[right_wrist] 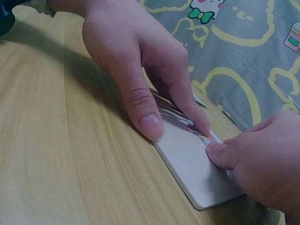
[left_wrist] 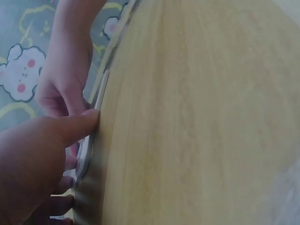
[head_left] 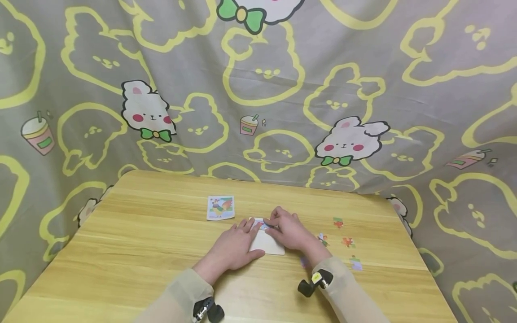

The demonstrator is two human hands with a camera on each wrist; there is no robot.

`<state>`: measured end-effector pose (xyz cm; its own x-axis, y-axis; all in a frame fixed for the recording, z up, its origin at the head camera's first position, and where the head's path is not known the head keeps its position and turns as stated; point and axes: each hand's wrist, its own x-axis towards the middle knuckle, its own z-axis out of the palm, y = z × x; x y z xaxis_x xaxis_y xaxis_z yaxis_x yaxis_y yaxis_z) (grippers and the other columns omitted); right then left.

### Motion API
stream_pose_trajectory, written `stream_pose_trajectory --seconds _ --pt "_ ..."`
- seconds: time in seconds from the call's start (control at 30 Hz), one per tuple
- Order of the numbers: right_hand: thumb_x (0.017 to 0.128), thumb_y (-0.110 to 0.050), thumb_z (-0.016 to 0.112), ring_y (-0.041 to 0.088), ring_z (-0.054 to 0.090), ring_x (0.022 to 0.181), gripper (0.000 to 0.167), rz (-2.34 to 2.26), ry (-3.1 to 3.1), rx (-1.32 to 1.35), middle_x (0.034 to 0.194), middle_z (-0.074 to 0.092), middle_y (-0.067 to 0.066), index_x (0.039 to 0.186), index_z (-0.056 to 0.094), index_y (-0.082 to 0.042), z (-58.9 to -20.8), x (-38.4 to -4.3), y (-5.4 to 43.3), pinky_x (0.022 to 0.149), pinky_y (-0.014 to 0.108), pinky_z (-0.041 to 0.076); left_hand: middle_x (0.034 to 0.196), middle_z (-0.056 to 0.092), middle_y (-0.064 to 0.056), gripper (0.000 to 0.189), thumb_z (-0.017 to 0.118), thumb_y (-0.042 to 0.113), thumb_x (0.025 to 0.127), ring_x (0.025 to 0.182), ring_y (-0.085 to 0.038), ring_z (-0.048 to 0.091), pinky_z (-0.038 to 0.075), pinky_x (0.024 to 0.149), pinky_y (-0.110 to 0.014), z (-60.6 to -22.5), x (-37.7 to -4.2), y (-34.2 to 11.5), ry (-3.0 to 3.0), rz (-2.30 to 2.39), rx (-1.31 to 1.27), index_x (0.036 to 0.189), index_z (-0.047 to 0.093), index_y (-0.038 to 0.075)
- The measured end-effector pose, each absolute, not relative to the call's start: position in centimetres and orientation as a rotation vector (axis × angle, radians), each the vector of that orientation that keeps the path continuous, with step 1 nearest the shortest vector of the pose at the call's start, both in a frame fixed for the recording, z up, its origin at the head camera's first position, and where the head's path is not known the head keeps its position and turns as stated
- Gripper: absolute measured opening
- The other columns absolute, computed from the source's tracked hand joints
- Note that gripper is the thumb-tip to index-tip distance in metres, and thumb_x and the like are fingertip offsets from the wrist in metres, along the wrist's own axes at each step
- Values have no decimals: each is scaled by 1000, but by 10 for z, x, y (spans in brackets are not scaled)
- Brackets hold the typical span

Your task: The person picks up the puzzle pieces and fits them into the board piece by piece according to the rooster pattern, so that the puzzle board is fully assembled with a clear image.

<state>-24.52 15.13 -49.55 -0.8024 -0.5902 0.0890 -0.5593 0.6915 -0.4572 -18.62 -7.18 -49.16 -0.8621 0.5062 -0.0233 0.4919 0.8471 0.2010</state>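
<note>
Nearest are two beige sleeves (head_left: 347, 287), each with a black device at the cuff. The left hand (head_left: 234, 246) is spread wide over the left side of a white board (head_left: 268, 244), its thumb at the board's near edge and its forefinger reaching to a small picture piece (head_left: 261, 225) on top. The right hand (head_left: 288, 229) is narrow, thumb and forefinger pinching at the right side of that piece, the other fingers bent. The piece sits near the board's far edge; how flush it lies there is hidden by the fingers.

The board's near right corner juts out uncovered between the hands. To the right, loose puzzle pieces (head_left: 348, 242) lie apart from one another; a purple one is partly hidden by the right wrist, while the outermost stop well inside the table's right edge. Beyond the left fingertips, near but not touching, lies a rooster picture card (head_left: 220, 207). Past it the wooden table (head_left: 161, 197) runs on to its far edge, where a grey patterned cloth (head_left: 194, 67) hangs behind.
</note>
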Motion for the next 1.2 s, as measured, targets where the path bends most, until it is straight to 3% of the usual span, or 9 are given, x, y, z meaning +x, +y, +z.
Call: stream_pose_trajectory --seconds 0.33,0.63,0.9,1.2 --pt "102 -21 73 13 49 87 35 -794 2828 -890 109 55 -3 135 73 -6 -494 -243 149 85 44 37 164 39 -23 83 58 60 103 152 -40 37 36 119 -57 -491 -185 -72 2928 364 800 160 45 1" --pt "105 -20 69 19 56 103 41 -753 2786 -1013 119 55 3 142 67 -2 -492 -244 158 97 56 42 166 36 -23 84 57 61 104 153 -40 34 34 120 -58 -490 -185 -71 2913 350 785 161 43 2" --pt "104 -15 69 21 58 99 38 -882 2777 -1058 129 55 4 140 68 -3 -483 -246 185 90 42 51 166 37 -23 84 56 62 104 153 -40 35 35 119 -58 -491 -186 -70 2926 309 781 160 44 1" --pt "104 -15 70 15 59 93 36 -897 2823 -990 129 55 4 137 69 0 -478 -246 233 83 36 54 165 38 -23 83 59 60 103 150 -49 36 37 118 -61 -492 -185 -68 2929 328 763 161 44 2"
